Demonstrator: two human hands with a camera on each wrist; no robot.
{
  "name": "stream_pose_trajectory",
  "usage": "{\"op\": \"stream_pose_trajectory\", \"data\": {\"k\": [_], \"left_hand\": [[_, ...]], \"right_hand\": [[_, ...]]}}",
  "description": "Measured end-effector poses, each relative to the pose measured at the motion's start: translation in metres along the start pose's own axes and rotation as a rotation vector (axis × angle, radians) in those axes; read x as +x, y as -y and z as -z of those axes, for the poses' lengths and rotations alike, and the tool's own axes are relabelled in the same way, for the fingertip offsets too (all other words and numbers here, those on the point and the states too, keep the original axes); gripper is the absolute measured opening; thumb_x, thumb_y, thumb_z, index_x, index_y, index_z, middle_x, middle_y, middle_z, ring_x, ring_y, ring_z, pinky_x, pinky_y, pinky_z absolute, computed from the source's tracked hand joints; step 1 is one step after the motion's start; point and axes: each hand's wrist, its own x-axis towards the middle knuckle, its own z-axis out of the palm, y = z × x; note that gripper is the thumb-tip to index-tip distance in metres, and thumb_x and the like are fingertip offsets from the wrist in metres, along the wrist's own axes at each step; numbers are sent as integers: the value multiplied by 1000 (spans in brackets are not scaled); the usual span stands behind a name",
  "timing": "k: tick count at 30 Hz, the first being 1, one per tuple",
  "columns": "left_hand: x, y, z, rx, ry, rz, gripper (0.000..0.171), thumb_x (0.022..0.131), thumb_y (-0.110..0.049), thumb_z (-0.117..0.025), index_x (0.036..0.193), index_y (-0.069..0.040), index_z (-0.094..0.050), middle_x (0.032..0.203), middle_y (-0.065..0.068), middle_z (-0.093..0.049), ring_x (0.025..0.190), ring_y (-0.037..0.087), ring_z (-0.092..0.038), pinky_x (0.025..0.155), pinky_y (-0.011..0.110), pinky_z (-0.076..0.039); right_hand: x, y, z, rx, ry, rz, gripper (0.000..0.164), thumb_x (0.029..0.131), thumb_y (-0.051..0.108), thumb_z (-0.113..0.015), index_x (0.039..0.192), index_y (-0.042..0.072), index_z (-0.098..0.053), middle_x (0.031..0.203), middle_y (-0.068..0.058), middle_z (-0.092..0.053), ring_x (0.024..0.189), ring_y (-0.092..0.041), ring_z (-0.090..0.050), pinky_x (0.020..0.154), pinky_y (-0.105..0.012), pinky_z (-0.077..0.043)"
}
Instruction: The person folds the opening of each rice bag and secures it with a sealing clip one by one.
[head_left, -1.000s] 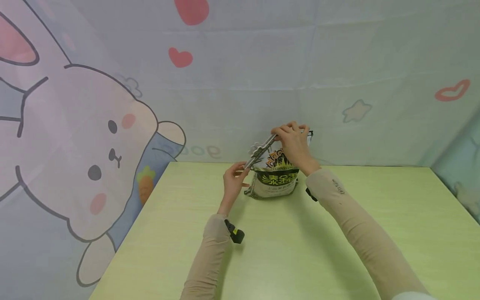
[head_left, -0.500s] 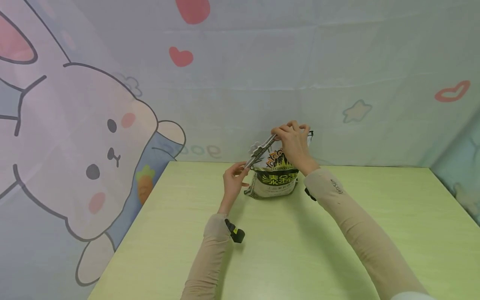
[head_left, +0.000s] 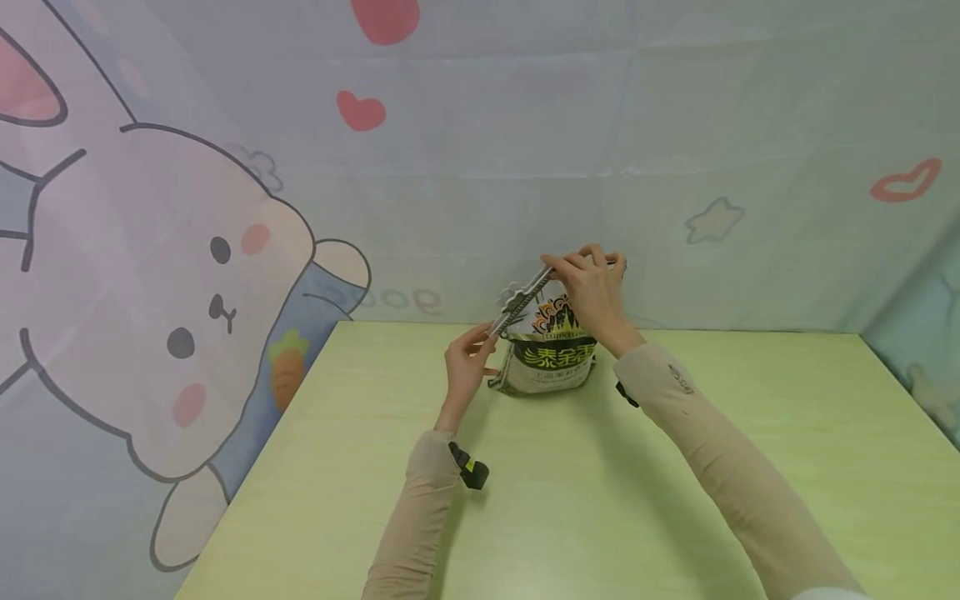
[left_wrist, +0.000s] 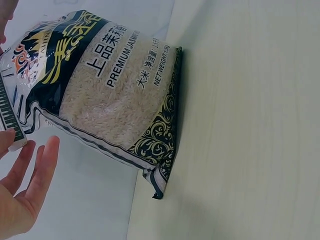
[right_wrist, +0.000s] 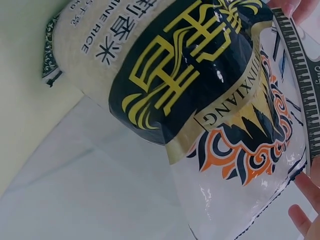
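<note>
A plastic bag of jasmine rice (head_left: pixel 555 367) stands on the table, its printed front showing in both wrist views. Along its slanted upper-left edge lies a flat straight ruler (head_left: pixel 522 300) with a dark piano-key pattern and a wavy clear edge. My left hand (head_left: pixel 465 367) pinches the ruler's lower end between thumb and fingers; the other fingers extend beside the bag, as the left wrist view shows (left_wrist: pixel 30 195). At the upper end, my right hand (head_left: pixel 596 292) holds the ruler, its other fingers spread along the bag's top edge. Part of the bag's top is hidden behind this hand.
The light green table (head_left: pixel 540 492) spreads out in front of the bag. Right behind it hangs a pale cloth backdrop (head_left: pixel 480 208) with a cartoon rabbit (head_left: pixel 202 292) on the left. A small black wrist camera (head_left: pixel 470 468) sits on my left sleeve.
The fingers of my right hand shift slightly along the bag's top corner, covering more of it. The left hand, the ruler and the bag stay almost still.
</note>
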Motion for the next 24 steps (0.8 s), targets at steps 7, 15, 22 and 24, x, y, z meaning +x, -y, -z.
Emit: {"op": "stream_pose_trajectory", "data": {"k": [7, 15, 22, 24], "left_hand": [[-3, -3, 0, 29, -12, -16, 30, 86, -5, -57, 115, 4, -57, 100, 30, -61, 80, 33, -63, 59, 56, -53], [-9, -8, 1, 81, -21, -33, 31, 86, -5, -58, 116, 4, -57, 99, 28, -63, 79, 36, -62, 57, 53, -54], [-16, -14, 2, 133, -30, -77, 31, 86, -5, -57, 116, 4, -57, 98, 28, -63, 79, 43, -60, 55, 48, -56], [-18, -15, 2, 151, -34, -86, 31, 86, -4, -57, 116, 4, -56, 97, 28, -63, 78, 42, -60, 53, 41, -57]], "right_hand": [[-11, 0, 1, -12, -13, 30, 38, 87, 20, -56, 125, 24, -53, 108, -2, -65, 96, -26, -45, 75, -52, -29], [-24, -2, 2, -31, -45, 52, 46, 85, 20, -59, 129, 17, -49, 118, -5, -61, 102, -29, -46, 74, -51, -29], [-38, -1, 6, -29, -42, 34, 42, 86, 15, -59, 127, 13, -51, 120, -7, -60, 102, -30, -47, 76, -51, -31], [-43, -2, 6, -35, -30, 29, 41, 86, 13, -59, 126, 12, -51, 121, -8, -59, 103, -31, -47, 76, -51, -31]]}}
